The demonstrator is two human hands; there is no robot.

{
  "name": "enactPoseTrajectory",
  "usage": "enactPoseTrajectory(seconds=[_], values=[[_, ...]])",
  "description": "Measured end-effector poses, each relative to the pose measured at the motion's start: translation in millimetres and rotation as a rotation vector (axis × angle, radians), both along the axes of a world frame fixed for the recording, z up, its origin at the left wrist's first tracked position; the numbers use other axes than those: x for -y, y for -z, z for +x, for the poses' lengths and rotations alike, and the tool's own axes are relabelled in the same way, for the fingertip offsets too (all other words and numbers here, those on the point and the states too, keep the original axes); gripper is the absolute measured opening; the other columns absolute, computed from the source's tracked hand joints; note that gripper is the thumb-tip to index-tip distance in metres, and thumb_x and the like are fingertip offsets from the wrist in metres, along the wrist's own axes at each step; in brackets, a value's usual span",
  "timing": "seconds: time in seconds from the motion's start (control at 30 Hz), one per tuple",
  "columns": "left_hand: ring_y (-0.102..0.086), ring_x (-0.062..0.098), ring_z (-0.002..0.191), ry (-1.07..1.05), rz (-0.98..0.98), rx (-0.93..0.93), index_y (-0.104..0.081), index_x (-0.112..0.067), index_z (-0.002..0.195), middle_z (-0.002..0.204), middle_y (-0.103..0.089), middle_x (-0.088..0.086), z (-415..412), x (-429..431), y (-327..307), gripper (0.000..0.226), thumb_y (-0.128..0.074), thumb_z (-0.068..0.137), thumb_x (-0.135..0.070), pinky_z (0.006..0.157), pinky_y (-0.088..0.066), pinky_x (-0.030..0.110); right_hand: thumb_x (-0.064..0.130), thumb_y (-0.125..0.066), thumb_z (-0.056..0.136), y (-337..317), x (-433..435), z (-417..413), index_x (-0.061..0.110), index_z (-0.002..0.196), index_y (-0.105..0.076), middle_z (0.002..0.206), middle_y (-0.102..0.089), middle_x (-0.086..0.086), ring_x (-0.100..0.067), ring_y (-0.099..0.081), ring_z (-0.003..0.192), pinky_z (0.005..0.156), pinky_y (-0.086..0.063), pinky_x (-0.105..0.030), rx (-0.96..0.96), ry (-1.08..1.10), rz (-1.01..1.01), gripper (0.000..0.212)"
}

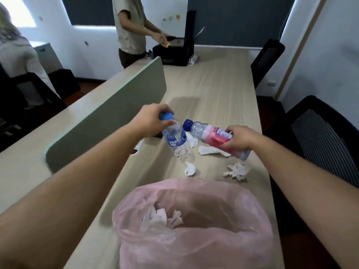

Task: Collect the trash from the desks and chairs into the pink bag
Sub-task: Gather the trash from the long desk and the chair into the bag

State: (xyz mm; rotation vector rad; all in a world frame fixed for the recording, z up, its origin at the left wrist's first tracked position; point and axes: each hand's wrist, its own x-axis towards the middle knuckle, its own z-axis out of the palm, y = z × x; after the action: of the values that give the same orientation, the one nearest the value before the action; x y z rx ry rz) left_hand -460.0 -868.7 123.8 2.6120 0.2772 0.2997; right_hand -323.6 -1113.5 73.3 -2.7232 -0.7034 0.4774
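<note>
- Across the middle of my view the long wooden desk (213, 90) is running away from me, with a grey-green divider panel (108, 121) standing along its left edge and black chairs (326, 140) sitting close against its right edge.
- Nearest me, the pink bag (194, 226) is sitting open on the desk's near end, its mouth gaping upward and white crumpled paper (161, 216) lying inside it.
- I am seeing a person in a beige shirt (130, 28) standing at the far left corner, well apart from my hands.
- My left hand (149, 119) is gripping the blue-capped clear bottle (174, 138) from above at its cap end, the bottle hanging tilted above the desk beyond the bag.
- My right hand (240, 138) is clasping the pink-labelled bottle (211, 136) around its body, holding it nearly level with its dark blue cap pointing left, almost touching the other bottle.
- Both bottles are hovering just past the bag's far rim, with bare desk between them and the bag.
- Torn tissue scraps (237, 169) are lying on the desk under and beside the bottles, one small piece (189, 168) resting near the bag's rim.
- Beyond my hands the desktop is lying bare up to a black box (174, 53) at the far end.
</note>
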Motion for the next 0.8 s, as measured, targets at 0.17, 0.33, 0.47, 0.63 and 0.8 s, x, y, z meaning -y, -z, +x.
enactPoseTrajectory(seconds=[0.17, 0.33, 0.47, 0.63, 0.8], values=[[-0.064, 0.019, 0.088, 0.109, -0.187, -0.039, -0.069, -0.022, 0.102, 0.101, -0.069, 0.005, -43, 16, -71, 0.016, -0.067, 0.088, -0.028, 0.085, -0.052, 0.033, 0.040, -0.075, 0.062, -101, 61, -5, 0.031, 0.103, -0.057, 0.096, -0.063, 0.002, -0.018, -0.063, 0.084, 0.071, -0.051, -0.028, -0.112, -0.105, -0.210, 0.047], [-0.062, 0.013, 0.071, 0.229, -0.088, -0.394, -0.068, -0.016, 0.098, 0.086, -0.068, 0.006, -74, 53, -45, 0.012, -0.069, 0.086, -0.016, 0.075, -0.054, 0.030, 0.034, -0.075, 0.050, -127, 79, -42, 0.031, 0.096, -0.059, 0.092, -0.063, 0.002, -0.019, -0.062, 0.085, 0.075, -0.053, -0.033, -0.157, -0.240, -0.508, 0.049], [-0.066, 0.019, 0.087, 0.212, 0.138, -0.595, -0.063, -0.022, 0.094, 0.099, -0.067, -0.002, -92, 75, 11, 0.023, -0.077, 0.077, -0.026, 0.083, -0.055, 0.035, 0.026, -0.071, 0.062, -96, 56, -89, 0.017, 0.113, -0.061, 0.099, -0.065, -0.003, -0.022, -0.064, 0.086, 0.065, -0.051, -0.026, -0.249, -0.273, -0.637, 0.053], [-0.052, 0.018, 0.097, 0.190, 0.240, -0.606, -0.058, -0.024, 0.110, 0.115, -0.057, -0.001, -107, 86, 61, 0.044, -0.079, 0.073, -0.034, 0.080, -0.046, 0.031, 0.042, -0.065, 0.071, -58, 22, -134, 0.016, 0.114, -0.062, 0.110, -0.067, -0.004, -0.022, -0.063, 0.083, 0.063, -0.047, -0.024, -0.151, -0.329, -0.740, 0.050], [-0.025, 0.025, 0.140, 0.183, 0.676, -0.433, -0.066, -0.036, 0.109, 0.155, -0.022, 0.001, -111, 70, 57, 0.032, -0.070, 0.078, -0.044, 0.109, -0.026, 0.042, 0.045, -0.064, 0.071, -36, 6, -148, 0.017, 0.089, -0.066, 0.081, -0.069, -0.001, -0.017, -0.060, 0.064, 0.057, -0.044, -0.023, -0.213, -0.335, -0.728, 0.034]])
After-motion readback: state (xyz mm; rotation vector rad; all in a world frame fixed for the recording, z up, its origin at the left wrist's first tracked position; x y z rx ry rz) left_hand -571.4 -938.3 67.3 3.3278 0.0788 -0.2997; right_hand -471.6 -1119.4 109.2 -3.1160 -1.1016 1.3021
